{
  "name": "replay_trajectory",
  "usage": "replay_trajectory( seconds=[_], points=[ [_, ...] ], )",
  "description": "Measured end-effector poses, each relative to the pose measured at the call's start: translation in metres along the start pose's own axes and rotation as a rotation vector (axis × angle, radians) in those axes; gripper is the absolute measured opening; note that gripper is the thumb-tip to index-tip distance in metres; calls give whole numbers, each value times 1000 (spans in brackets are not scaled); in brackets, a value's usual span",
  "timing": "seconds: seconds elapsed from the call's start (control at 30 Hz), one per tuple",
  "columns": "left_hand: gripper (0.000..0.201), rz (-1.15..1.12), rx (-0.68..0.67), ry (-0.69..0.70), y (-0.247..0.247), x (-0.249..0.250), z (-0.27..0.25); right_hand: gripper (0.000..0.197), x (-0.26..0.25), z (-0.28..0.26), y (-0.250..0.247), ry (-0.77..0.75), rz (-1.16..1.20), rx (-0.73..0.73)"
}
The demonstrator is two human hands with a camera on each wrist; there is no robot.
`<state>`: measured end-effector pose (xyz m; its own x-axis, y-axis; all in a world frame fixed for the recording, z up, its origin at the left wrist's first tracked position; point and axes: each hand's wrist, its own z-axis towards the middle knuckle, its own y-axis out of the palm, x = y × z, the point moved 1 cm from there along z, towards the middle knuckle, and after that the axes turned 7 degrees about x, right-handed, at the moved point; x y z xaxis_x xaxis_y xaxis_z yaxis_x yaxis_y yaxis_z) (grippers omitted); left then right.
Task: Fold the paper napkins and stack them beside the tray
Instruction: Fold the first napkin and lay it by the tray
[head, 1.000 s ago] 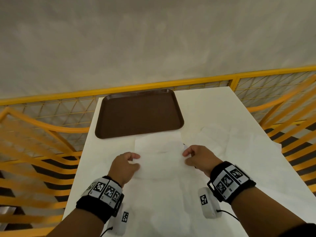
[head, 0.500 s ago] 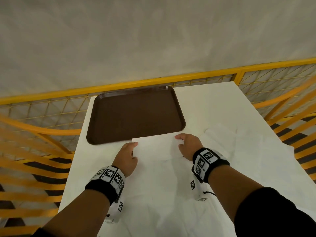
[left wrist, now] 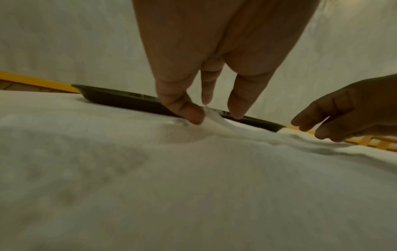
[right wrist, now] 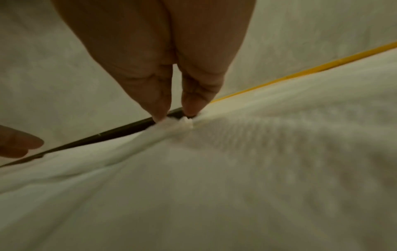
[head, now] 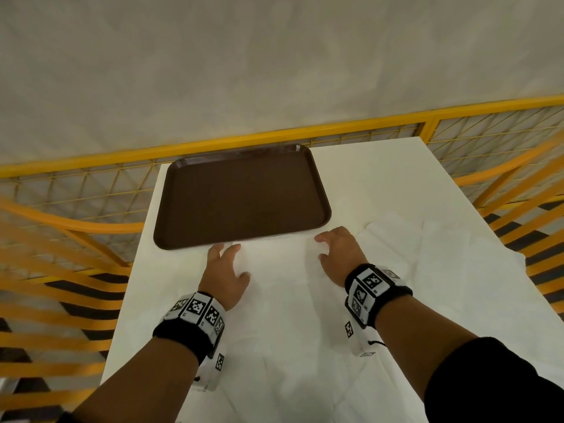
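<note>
A white paper napkin (head: pixel 274 257) lies on the table just in front of the brown tray (head: pixel 244 193), between my two hands. My left hand (head: pixel 227 248) is at its far left corner. In the left wrist view that hand (left wrist: pixel 204 113) pinches a lifted bit of the napkin's edge (left wrist: pixel 214 122) close to the tray's rim (left wrist: pixel 120 100). My right hand (head: pixel 320 247) is at the far right corner. In the right wrist view its fingertips (right wrist: pixel 161 113) pinch a bunched piece of napkin (right wrist: pixel 185 123).
More white napkins lie spread open to the right (head: pixel 427 254) and nearer me (head: pixel 290 361). The white table (head: pixel 381 178) is narrow, with a yellow mesh railing (head: pixel 274 135) behind it and on both sides. Bare tabletop lies to the right of the tray.
Both hands have moved away from me toward the tray, taking the napkin's edge with them. They now sit at the tray's near rim.
</note>
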<state>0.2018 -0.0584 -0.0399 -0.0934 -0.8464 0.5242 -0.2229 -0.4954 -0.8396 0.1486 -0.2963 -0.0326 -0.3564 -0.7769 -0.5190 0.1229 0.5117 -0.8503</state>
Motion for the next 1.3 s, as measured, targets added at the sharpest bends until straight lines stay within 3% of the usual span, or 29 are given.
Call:
replay_trajectory(
  seconds=[0.07, 0.13, 0.2, 0.3, 0.37, 0.43, 0.47, 0.7, 0.8, 1.0, 1.07, 1.17, 1.3],
  points=[
    [53, 24, 71, 16, -7, 1, -14, 33, -8, -16, -11, -10, -118, -29],
    [37, 54, 61, 129, -13, 2, -35, 39, -14, -38, -16, 7, -195, -195],
    [35, 102, -122, 244, -17, 4, -63, 54, -17, -62, -15, 72, -144, -343],
    [63, 289, -477, 328, -8, 5, -106, 63, -14, -87, -5, 238, 84, -387],
    [58, 414, -543, 345, -1, 7, -123, 60, -13, -95, 1, 410, 380, -361],
    [61, 413, -487, 335, 2, 10, -131, 52, -14, -101, 6, 528, 610, -335],
    [65, 408, -466, 320, 3, 11, -133, 49, -14, -103, 10, 523, 615, -319],
    [76, 386, -419, 258, 12, 2, -143, 22, -18, -127, 22, 259, 109, -307],
    [69, 382, -400, 271, 14, 1, -148, 34, -23, -135, 26, 247, 62, -218],
    [66, 428, -372, 325, 19, 3, -155, 46, -28, -139, 27, 432, 483, -212],
    [64, 433, -374, 335, 19, 0, -156, 47, -28, -142, 26, 404, 407, -247],
    [63, 426, -369, 342, 19, -4, -160, 56, -29, -150, 25, 293, 105, -192],
    [59, 381, -333, 356, 18, -9, -165, 59, -32, -154, 27, 281, 220, -181]
  ],
)
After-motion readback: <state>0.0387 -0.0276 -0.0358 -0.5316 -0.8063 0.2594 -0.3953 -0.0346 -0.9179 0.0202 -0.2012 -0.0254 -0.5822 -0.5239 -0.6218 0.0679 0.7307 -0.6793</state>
